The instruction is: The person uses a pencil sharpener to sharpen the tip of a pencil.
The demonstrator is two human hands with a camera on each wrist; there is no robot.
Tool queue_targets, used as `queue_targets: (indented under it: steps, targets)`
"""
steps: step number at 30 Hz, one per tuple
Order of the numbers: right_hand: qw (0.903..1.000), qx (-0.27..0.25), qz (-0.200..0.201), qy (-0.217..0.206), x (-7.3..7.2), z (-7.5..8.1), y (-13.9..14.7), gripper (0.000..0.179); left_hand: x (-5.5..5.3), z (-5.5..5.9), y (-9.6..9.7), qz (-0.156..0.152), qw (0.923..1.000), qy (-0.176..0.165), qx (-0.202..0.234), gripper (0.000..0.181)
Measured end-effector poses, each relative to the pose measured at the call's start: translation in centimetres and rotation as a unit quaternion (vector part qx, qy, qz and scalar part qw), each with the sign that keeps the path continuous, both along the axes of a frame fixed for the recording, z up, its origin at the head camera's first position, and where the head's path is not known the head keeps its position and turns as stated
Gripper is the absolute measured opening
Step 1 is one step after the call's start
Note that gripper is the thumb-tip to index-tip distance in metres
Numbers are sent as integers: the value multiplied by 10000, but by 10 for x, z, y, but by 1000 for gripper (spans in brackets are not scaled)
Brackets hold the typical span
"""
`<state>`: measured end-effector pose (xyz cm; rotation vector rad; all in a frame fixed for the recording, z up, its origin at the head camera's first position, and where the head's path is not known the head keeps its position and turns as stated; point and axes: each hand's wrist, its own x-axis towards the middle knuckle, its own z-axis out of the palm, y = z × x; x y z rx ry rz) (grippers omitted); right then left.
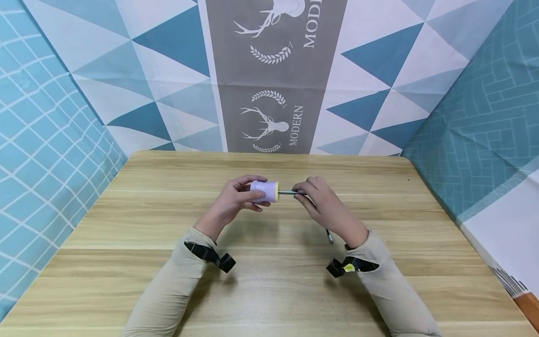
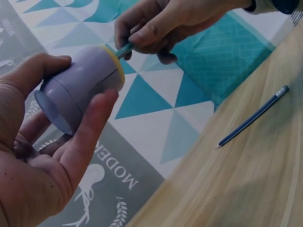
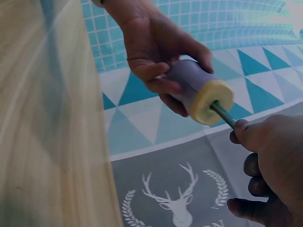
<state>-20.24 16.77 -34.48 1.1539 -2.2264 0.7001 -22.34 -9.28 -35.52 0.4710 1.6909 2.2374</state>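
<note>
My left hand grips a light purple pencil sharpener above the table, thumb on one side and fingers on the other. Its yellow end face has a hole in the middle and points toward my right hand. A dark greenish pencil sits in that hole, and my right hand pinches its outer part between thumb and fingers. The pencil's inserted end is hidden inside the sharpener. In the left wrist view, my right hand is just beyond the yellow rim.
A second, dark blue pencil lies on the wooden table, below my right wrist. Patterned cloth hangs behind the table's far edge, with blue cloth at both sides. Each wrist carries a strapped-on black camera.
</note>
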Motion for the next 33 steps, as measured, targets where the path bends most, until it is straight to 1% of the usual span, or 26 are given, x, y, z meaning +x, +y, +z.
queue_targets:
  steps: [3, 7, 11, 16, 19, 21, 24, 28, 30, 33]
  targets:
    - [10000, 33, -34, -11, 0, -3, -3, 14, 0, -2, 1, -274, 9996, 6, 17, 33]
    - [9999, 57, -104, -21, 0, -7, -6, 13, -1, -5, 1, -590, 9982, 92, -68, 34]
    - [9998, 118, -161, -13, 0, -12, -11, 12, -2, -8, 1, -679, 9975, 91, -175, 32]
    - [9995, 118, -249, -155, 1, -18, -15, 11, -5, -12, -1, -723, 9966, 55, -389, 30]
    - [9993, 100, -304, -216, 2, -20, -16, 10, -6, -14, -3, -874, 9943, 74, -613, 37]
    - [9993, 99, -329, -114, 1, -21, -15, 10, -6, -13, -4, -973, 9924, 82, -749, 43]
    - [9990, 93, -334, 280, 0, -19, -14, 11, -6, -11, -5, -1035, 9908, 99, -868, 48]
    - [9938, 105, -254, 1080, -3, -17, -14, 12, -4, -8, -3, -918, 9931, 46, -730, 49]
    - [9871, 165, -277, 1568, -4, -15, -14, 13, -3, -6, -1, -860, 9944, -3, -615, 48]
    - [9731, 312, -408, 2246, -4, -13, -13, 12, 0, -4, 2, -838, 9953, -70, -482, 46]
